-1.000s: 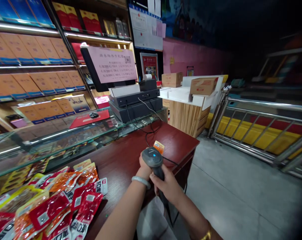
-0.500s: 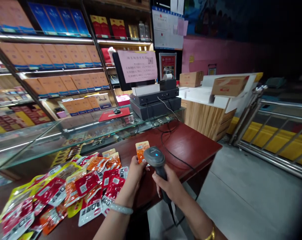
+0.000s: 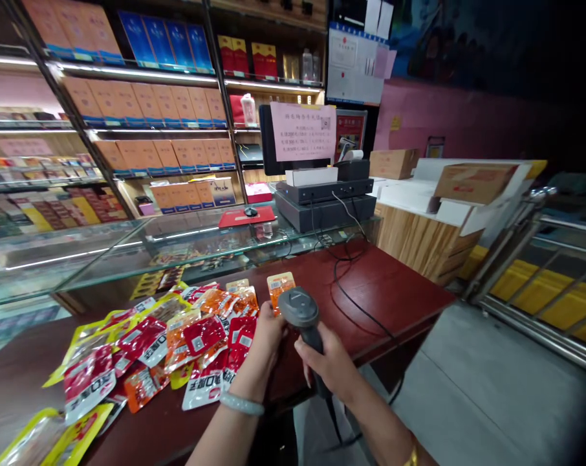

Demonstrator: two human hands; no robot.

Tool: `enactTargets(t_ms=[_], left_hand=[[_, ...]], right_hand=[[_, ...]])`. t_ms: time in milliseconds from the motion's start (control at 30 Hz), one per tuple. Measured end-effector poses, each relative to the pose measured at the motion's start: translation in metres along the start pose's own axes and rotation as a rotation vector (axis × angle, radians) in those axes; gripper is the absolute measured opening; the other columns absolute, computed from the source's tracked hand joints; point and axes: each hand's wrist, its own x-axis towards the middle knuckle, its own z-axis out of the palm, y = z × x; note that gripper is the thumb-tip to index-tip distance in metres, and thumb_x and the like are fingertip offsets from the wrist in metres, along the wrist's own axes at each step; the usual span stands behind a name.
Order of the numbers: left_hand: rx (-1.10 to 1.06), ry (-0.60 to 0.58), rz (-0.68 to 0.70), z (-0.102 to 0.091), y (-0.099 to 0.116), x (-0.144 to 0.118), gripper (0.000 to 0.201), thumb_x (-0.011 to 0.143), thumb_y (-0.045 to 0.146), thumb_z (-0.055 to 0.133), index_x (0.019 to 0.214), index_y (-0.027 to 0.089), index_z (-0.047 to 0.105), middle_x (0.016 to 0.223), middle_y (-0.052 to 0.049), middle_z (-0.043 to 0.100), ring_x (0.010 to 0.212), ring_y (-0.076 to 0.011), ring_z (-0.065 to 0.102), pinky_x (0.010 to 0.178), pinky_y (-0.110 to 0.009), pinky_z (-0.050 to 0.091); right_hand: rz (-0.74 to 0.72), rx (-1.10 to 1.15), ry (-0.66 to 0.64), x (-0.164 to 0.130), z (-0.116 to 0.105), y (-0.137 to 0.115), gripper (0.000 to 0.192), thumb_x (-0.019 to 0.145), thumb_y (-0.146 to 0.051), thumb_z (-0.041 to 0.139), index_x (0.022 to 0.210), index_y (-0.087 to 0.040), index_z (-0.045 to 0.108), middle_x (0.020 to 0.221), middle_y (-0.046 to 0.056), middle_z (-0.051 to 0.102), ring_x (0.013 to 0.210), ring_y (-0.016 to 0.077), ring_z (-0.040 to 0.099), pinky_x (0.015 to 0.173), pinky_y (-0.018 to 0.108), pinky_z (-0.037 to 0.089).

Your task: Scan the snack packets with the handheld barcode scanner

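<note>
In my right hand [image 3: 325, 359] is a dark grey barcode scanner [image 3: 300, 309], its head tilted up and its cable hanging below the grip. My fingers wrap round its handle. My left hand [image 3: 272, 329], with a pale bangle on the wrist, holds an orange snack packet [image 3: 279, 285] upright just behind the scanner's head. The packet's lower part is hidden by the hand and scanner. To the left of my left arm lies a loose pile of red, orange and yellow snack packets [image 3: 206, 336] on the dark red table [image 3: 370, 285].
Beyond the table stands a glass display counter [image 3: 142, 249] with a mouse [image 3: 250, 211] on a red pad. A monitor [image 3: 268, 142] and a black cash drawer [image 3: 322, 213] are behind it. The black cable [image 3: 354, 298] crosses the tabletop. A metal railing [image 3: 540, 265] is at the right.
My view has turned left, so the surroundings appear further right. The blue light on the scanner's head no longer shows. Both hands keep their holds on the packet and scanner.
</note>
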Motion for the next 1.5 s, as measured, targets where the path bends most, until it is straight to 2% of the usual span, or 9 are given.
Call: enactTargets(t_ms=[200,433,533,733,900,1000,1067,1267,1500], left_hand=[[-0.139,0.051,0.034,-0.02,0.029,-0.003,0.048,0.067,0.021,0.085,0.099,0.021,0.049,0.064,0.006,0.064,0.045,-0.0095,0.056,0.043,-0.017,0.038],[-0.345,0.394,0.076,-0.08,0.066,0.014,0.043,0.081,-0.003,0.069,0.098,0.024,0.04,0.077,0.002,0.067,0.06,-0.012,0.07,0.057,-0.018,0.057],[-0.437,0.453,0.115,-0.098,0.071,0.012,0.043,0.083,-0.008,0.063,0.102,0.023,0.041,0.083,0.001,0.066,0.069,-0.0135,0.075,0.07,-0.024,0.064],[-0.539,0.454,0.18,-0.105,0.072,-0.008,0.032,0.081,-0.006,0.063,0.097,0.019,0.049,0.089,-0.003,0.064,0.095,-0.0223,0.079,0.098,-0.04,0.064],[-0.468,0.424,0.252,-0.097,0.071,-0.015,0.037,0.08,-0.001,0.063,0.107,0.021,0.05,0.088,0.001,0.06,0.094,-0.0193,0.078,0.099,-0.04,0.063],[-0.248,0.427,0.296,-0.096,0.062,-0.018,0.043,0.081,0.009,0.066,0.121,0.022,0.056,0.102,-0.001,0.065,0.085,-0.0139,0.075,0.09,-0.034,0.063],[0.079,0.381,0.308,-0.098,0.055,-0.023,0.045,0.082,0.021,0.071,0.126,0.021,0.062,0.112,-0.004,0.069,0.081,-0.0138,0.071,0.084,-0.033,0.061],[1.144,0.21,0.459,-0.105,0.041,-0.046,0.034,0.091,0.038,0.064,0.115,0.018,0.078,0.113,-0.013,0.077,0.107,-0.0294,0.07,0.101,-0.043,0.051],[1.611,0.285,0.423,-0.102,0.031,-0.072,0.054,0.091,0.061,0.064,0.114,0.013,0.073,0.115,-0.021,0.073,0.115,-0.0382,0.065,0.102,-0.046,0.046]], right_hand=[[0.055,-0.002,-0.037,0.001,0.006,-0.001,0.041,0.083,-0.057,0.075,0.091,-0.023,0.053,0.054,-0.01,0.051,0.039,0.0111,0.048,0.043,0.024,0.043],[0.07,-0.03,-0.047,0.002,0.003,0.008,0.041,0.083,-0.058,0.072,0.089,-0.023,0.051,0.052,-0.009,0.053,0.04,0.0116,0.051,0.043,0.024,0.044],[0.066,-0.032,-0.035,0.001,-0.001,0.013,0.04,0.084,-0.057,0.071,0.091,-0.022,0.052,0.053,-0.009,0.054,0.04,0.0119,0.052,0.044,0.024,0.044],[0.062,-0.037,-0.009,0.003,-0.011,0.019,0.038,0.085,-0.055,0.07,0.092,-0.023,0.051,0.052,-0.009,0.055,0.039,0.0121,0.052,0.043,0.024,0.044],[0.072,-0.052,0.017,0.0,-0.018,0.011,0.037,0.084,-0.053,0.07,0.091,-0.023,0.05,0.05,-0.009,0.056,0.039,0.0126,0.052,0.043,0.024,0.044],[0.068,-0.042,0.015,-0.005,-0.022,0.006,0.035,0.084,-0.051,0.07,0.092,-0.023,0.05,0.051,-0.009,0.056,0.04,0.0123,0.052,0.043,0.023,0.044],[0.062,-0.039,0.017,-0.01,-0.024,0.004,0.035,0.085,-0.05,0.07,0.094,-0.023,0.05,0.052,-0.009,0.056,0.041,0.0121,0.052,0.043,0.023,0.044],[0.053,0.002,0.014,-0.026,-0.025,0.005,0.041,0.084,-0.052,0.072,0.106,-0.022,0.052,0.051,-0.011,0.056,0.04,0.0118,0.051,0.043,0.023,0.046],[0.073,0.031,-0.021,-0.037,-0.014,0.015,0.051,0.081,-0.054,0.074,0.113,-0.02,0.052,0.053,-0.011,0.057,0.039,0.0116,0.051,0.04,0.022,0.044]])
